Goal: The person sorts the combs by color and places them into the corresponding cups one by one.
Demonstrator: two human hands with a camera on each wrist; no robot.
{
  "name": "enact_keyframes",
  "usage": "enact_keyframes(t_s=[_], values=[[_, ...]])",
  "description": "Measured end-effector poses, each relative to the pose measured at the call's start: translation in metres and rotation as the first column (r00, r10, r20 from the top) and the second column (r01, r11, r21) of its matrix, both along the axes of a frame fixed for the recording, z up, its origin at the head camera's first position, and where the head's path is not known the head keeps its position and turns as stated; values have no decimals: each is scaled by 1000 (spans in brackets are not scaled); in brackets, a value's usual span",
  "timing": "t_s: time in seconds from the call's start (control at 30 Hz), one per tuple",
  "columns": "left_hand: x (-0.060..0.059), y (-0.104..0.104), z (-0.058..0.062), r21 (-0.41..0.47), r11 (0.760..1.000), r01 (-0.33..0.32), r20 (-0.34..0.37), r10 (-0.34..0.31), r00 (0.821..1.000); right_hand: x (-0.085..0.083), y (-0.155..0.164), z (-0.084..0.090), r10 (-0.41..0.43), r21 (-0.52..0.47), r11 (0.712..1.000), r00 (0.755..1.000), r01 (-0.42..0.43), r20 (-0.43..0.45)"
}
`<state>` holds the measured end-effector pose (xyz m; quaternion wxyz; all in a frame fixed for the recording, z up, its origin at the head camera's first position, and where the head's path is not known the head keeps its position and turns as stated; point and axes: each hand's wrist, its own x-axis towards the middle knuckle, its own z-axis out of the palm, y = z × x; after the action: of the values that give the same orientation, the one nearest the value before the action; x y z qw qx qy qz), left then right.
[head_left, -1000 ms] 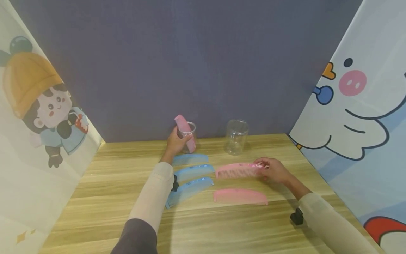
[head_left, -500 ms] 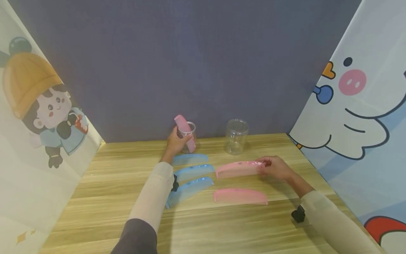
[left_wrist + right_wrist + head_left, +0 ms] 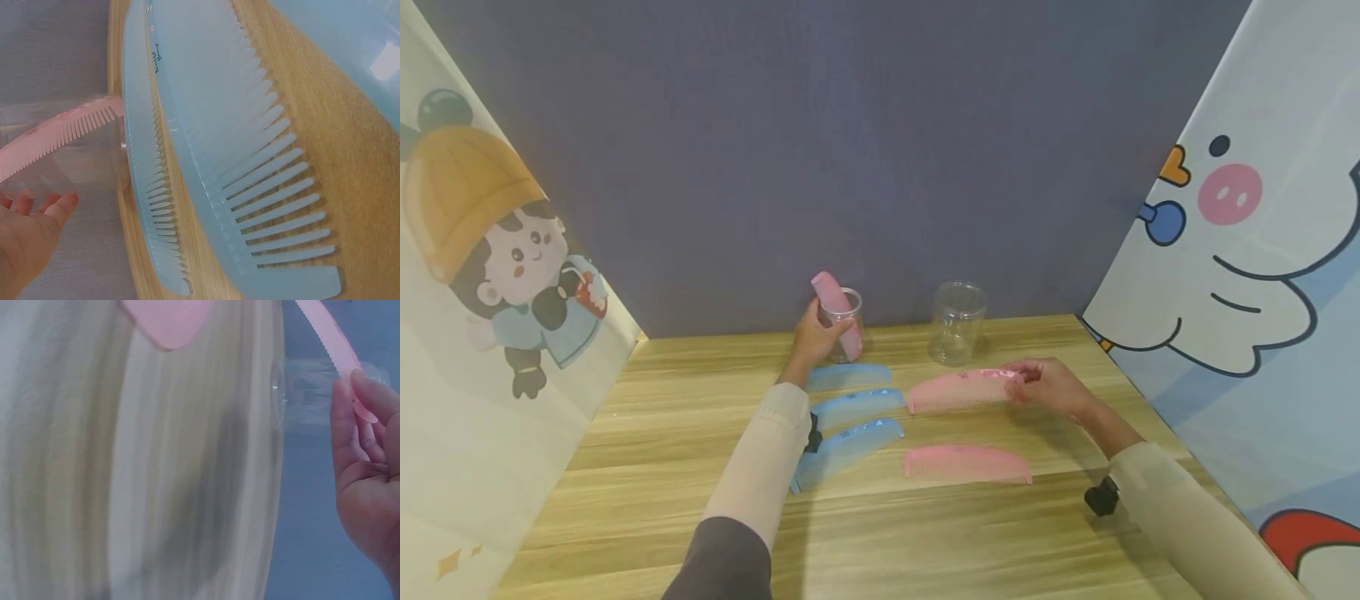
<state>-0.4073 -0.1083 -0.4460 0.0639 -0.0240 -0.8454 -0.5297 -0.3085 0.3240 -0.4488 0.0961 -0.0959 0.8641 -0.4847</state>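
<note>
My left hand (image 3: 823, 329) grips a clear jar (image 3: 844, 327) at the back of the wooden table (image 3: 647, 467); a pink comb (image 3: 831, 300) stands slanted in it. The left wrist view shows that jar (image 3: 69, 162), its comb (image 3: 56, 134) and my fingertips (image 3: 59, 203). My right hand (image 3: 1018, 382) pinches the right end of a second pink comb (image 3: 958, 390), held level just above the table. In the right wrist view my fingers (image 3: 350, 406) pinch this comb (image 3: 328, 334). A third pink comb (image 3: 967, 463) lies flat nearer me.
Three blue combs (image 3: 848, 375) (image 3: 857, 406) (image 3: 846, 450) lie in a row beside my left forearm. An empty clear jar (image 3: 957, 323) stands behind the lifted comb. A dark backdrop closes the rear, and cartoon-printed panels (image 3: 1240, 250) wall both sides.
My right hand has raised the pink comb off the table and carried it a little toward the back. The left hand, its jar and the other combs have stayed put.
</note>
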Motion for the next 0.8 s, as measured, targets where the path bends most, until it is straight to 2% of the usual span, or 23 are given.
enact_keyframes(t_s=[0.23,0.5,0.8], values=[[0,-1,0,7,1000,5,-3,-5,1000,-7,-10,15,-42,12,999,999,42,7],[-3,-2,-1,-13,1000,5,3,-5,1000,-18,-19,30,-76,-4,997,997,76,-27],[-5,-3,-3,5,1000,10,2,-10,1000,-32,-35,44,-117,-98,989,993,114,-29]])
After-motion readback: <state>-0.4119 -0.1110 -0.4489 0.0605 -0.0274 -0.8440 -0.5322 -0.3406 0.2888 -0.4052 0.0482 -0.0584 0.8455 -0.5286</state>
